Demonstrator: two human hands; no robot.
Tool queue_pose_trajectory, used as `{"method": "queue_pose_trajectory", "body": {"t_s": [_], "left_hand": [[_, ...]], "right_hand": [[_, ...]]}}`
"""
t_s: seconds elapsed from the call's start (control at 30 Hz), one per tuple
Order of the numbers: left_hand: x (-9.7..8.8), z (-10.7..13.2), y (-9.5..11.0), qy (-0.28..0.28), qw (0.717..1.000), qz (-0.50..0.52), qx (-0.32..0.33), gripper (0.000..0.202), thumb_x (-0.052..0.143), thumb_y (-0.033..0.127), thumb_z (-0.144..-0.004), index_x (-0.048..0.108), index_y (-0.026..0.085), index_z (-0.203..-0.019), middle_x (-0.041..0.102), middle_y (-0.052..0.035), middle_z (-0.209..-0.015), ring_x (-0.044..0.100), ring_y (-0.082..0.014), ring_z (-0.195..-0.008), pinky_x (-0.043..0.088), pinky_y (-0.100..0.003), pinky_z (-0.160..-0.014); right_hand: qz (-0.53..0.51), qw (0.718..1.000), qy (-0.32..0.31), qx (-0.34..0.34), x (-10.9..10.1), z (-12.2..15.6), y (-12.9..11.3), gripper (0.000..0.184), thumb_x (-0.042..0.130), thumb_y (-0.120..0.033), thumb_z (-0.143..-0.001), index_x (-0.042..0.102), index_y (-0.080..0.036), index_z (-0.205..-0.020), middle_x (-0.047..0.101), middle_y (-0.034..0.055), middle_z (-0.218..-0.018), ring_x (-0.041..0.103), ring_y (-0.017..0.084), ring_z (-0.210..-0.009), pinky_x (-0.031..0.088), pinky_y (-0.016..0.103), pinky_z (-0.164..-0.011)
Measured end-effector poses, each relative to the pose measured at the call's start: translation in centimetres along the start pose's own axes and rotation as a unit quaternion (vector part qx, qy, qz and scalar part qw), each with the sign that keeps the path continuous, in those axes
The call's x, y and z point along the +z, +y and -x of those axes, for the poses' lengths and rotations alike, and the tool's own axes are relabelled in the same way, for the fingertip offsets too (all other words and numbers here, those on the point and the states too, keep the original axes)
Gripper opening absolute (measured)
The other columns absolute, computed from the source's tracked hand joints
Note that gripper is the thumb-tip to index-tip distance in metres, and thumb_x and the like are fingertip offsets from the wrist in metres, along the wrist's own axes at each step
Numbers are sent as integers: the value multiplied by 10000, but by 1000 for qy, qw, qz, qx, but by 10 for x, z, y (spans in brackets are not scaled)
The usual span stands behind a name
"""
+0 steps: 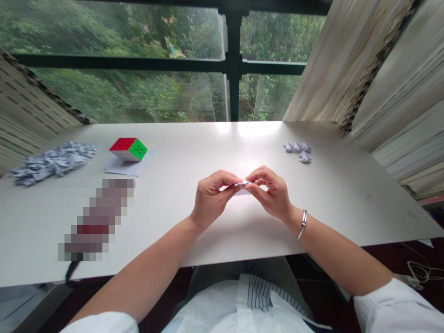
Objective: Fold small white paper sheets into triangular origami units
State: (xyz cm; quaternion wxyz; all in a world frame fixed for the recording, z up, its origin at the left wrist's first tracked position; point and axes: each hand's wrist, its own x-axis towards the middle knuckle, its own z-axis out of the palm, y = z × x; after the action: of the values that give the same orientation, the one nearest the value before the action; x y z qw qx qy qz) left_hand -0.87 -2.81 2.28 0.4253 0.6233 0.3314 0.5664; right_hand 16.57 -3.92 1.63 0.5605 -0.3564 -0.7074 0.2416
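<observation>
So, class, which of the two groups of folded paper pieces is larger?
The left pile beside the cube; the right cluster has only a few pieces.

Bare forearms converge forward. The left hand (210, 196) and right hand (272, 192) meet fingertip to fingertip, thumbs pressed against forefingers in closed pinches, other fingers curled underneath.

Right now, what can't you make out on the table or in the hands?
All in the head view:
- paper piece: mostly covered by the fingertips of the left hand and right hand; its folds cannot be told.
- pixelated patch on the table: blurred, so what lies there is unreadable.
- folded pieces, far right: too small to count surely.
- paper pile, far left: too small to tell shapes.
</observation>
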Motion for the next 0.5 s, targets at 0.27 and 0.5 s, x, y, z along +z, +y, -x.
{"method": "queue_pose_trajectory", "body": {"t_s": [0.27, 0.5], "left_hand": [[2, 1, 2, -25, 999, 22, -37, 140, 811, 291, -731, 751, 207, -827, 721, -34, -804, 660, -165, -747, 527, -289, -702], [0, -5, 0, -6, 993, 52, -110, 190, 804, 334, -736, 722, 175, -801, 709, -31, -791, 642, -146, -730, 515, -266, -688]], "right_hand": [[8, 1000, 5, 1, -2, -3, -2, 156, 599, -334, -929, 622, -210, -837, 626, 24, -763, 585, 138, -674, 493, 286, -612], [-12, 997, -9, 72, 0, -3, 6, 209, 628, -389, -905, 623, -199, -815, 625, 20, -749, 558, 134, -664, 452, 275, -601]]}}
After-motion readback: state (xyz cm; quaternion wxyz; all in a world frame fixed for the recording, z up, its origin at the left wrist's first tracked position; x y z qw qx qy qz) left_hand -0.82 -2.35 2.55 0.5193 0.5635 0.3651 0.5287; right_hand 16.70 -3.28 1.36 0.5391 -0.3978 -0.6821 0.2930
